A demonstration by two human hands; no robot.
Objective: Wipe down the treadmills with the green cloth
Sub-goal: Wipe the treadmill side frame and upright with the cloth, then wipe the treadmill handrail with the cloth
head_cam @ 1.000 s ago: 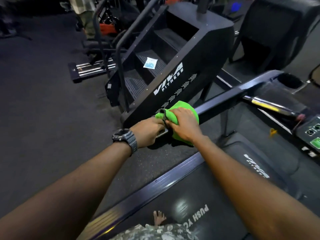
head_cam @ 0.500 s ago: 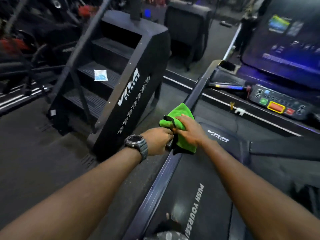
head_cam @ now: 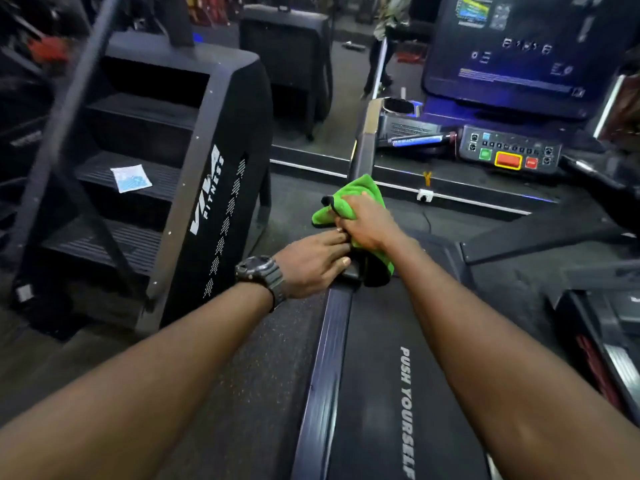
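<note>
My two arms reach forward, almost straight. My right hand (head_cam: 367,223) is clamped on the green cloth (head_cam: 360,194), on the treadmill (head_cam: 374,393) handrail. My left hand (head_cam: 311,261) grips the rail's end beside it.

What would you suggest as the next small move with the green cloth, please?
Probably slide the right hand with the green cloth up the handrail toward the console. The cloth is bunched around the rail's lower end, the left hand rests beside it at the rail's base, and the bare stretch lies above.
</note>
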